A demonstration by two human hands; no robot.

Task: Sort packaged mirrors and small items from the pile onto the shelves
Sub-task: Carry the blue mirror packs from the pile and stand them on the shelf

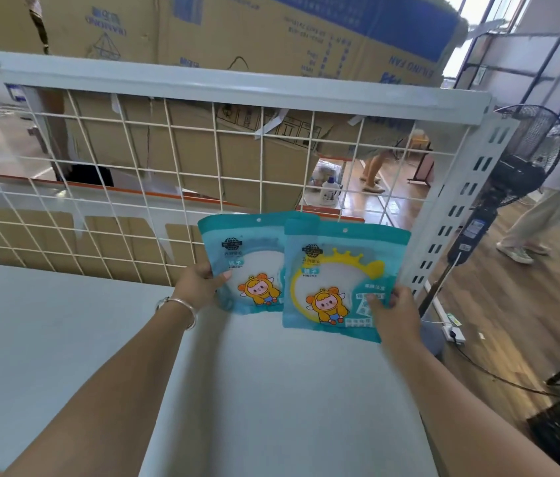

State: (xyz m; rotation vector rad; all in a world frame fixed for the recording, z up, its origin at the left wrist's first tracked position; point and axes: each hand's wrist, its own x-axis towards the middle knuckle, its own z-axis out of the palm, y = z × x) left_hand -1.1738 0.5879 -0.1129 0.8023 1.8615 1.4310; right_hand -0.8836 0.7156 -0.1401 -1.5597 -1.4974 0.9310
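Hands' (199, 285) grip: "MIRROR"-labelled pkgs (337, 280)

Both arms outstretched, left hand (199, 285) and right hand (397, 316) gripping.

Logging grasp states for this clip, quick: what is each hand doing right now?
Left hand: closed on the blue-framed mirror packet, gripping its left edge.
Right hand: closed on the yellow-framed mirror packet, gripping its lower right corner.
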